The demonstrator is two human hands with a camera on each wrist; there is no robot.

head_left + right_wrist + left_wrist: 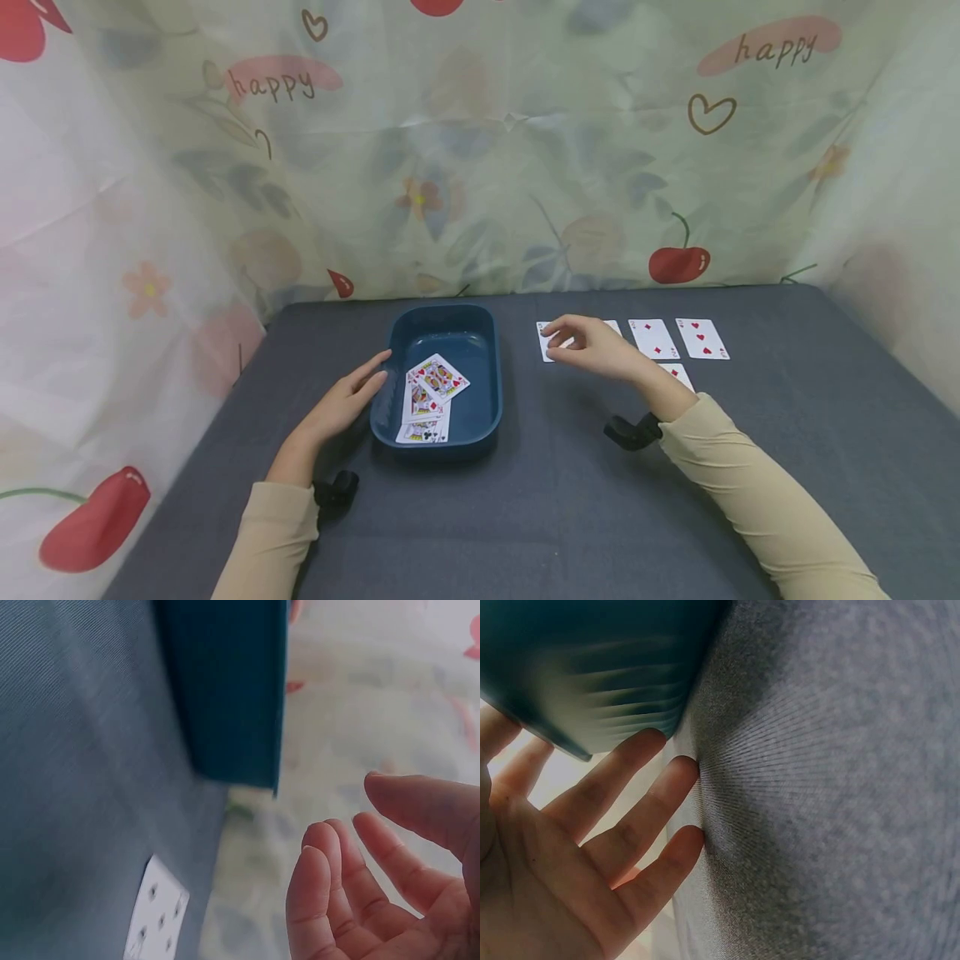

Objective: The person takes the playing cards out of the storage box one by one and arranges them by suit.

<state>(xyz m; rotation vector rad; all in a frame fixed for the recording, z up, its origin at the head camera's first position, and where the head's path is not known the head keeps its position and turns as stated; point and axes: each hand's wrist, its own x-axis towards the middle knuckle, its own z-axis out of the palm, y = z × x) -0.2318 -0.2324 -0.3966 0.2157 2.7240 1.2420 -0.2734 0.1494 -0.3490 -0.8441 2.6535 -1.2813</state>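
A blue rectangular bin (483, 387) stands left of centre on the dark table, with several face cards (423, 402) lying overlapped at its near left. My left hand (341, 408) is beside the bin's left wall, fingers extended, fingertips right at the rim. In the left wrist view the fingers (641, 814) spread between the bin's side (615, 667) and the cloth. Over the back row of number cards (702, 339) hovers my right hand (600, 346), its fingers loosely curved with nothing between thumb and fingertips. It hides parts of the cards beneath.
Another playing card (678, 375) lies nearer me, partly covered by the right forearm. A grey cloth (540, 517) covers the table. Patterned curtains (480, 167) hang behind it and at both sides. Each wrist wears a black camera mount (633, 432).
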